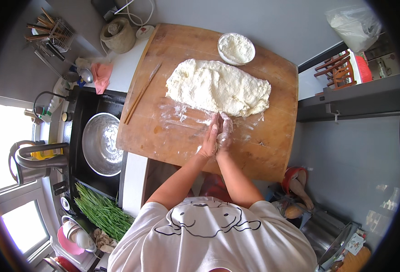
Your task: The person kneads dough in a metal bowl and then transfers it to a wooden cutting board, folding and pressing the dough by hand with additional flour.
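Note:
A large rough slab of pale dough [217, 86] lies across a floured wooden board [186, 136]. Just below its near edge, my left hand [210, 137] and my right hand [225, 132] are pressed palm to palm, fingertips towards the dough. Flour or dough bits coat the fingers, and a little pale dough shows between the palms near the wrists; how much is hidden there I cannot tell. Behind the slab stands a bowl of flour [236, 48]. A pair of wooden chopsticks [142, 93] lies along the board's left side, with loose flour smeared before the dough.
Left of the board, a metal basin [104, 144] sits in a black sink [80, 98]. Green leafy stalks [103, 210] lie nearer me. A stone mortar [118, 36] stands at the back left, and a plastic bag of white powder [354, 29] is at the upper right.

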{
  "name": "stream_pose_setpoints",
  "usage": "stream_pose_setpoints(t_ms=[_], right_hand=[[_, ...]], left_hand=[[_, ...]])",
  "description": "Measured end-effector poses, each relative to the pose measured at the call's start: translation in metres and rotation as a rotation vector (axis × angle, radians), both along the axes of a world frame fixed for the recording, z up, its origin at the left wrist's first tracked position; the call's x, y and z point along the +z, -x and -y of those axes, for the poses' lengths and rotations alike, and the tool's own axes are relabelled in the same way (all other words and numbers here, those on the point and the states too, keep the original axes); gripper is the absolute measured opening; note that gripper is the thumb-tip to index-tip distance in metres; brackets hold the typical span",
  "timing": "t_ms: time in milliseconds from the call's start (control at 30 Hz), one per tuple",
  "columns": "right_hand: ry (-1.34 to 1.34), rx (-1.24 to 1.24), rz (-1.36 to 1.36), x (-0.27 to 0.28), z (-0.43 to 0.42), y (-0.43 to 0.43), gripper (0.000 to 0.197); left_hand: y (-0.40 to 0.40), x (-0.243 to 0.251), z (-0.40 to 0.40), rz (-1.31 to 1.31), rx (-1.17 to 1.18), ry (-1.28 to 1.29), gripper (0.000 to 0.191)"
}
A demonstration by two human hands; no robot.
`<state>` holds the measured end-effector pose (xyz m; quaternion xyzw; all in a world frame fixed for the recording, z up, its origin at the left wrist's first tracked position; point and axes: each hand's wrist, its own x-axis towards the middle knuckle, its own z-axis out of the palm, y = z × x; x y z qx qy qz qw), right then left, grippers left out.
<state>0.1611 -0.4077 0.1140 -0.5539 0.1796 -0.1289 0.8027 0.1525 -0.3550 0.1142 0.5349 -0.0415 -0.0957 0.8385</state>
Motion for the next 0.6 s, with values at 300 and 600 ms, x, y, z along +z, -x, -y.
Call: stream_pose_setpoints(t_ms=[300, 600], right_hand=[[-0.437, -0.045, -0.005, 0.070, 0.047, -0.066, 0.041], [-0.082, -0.071, -0.302, 0.039, 0.093, -0.034, 0.029]], left_hand=[[-0.096, 0.091, -0.009, 0.224, -0.101, -0.327, 0.056], [-0.241, -0.003, -0.127, 0.752, -0.287, -1.613, 0.057]])
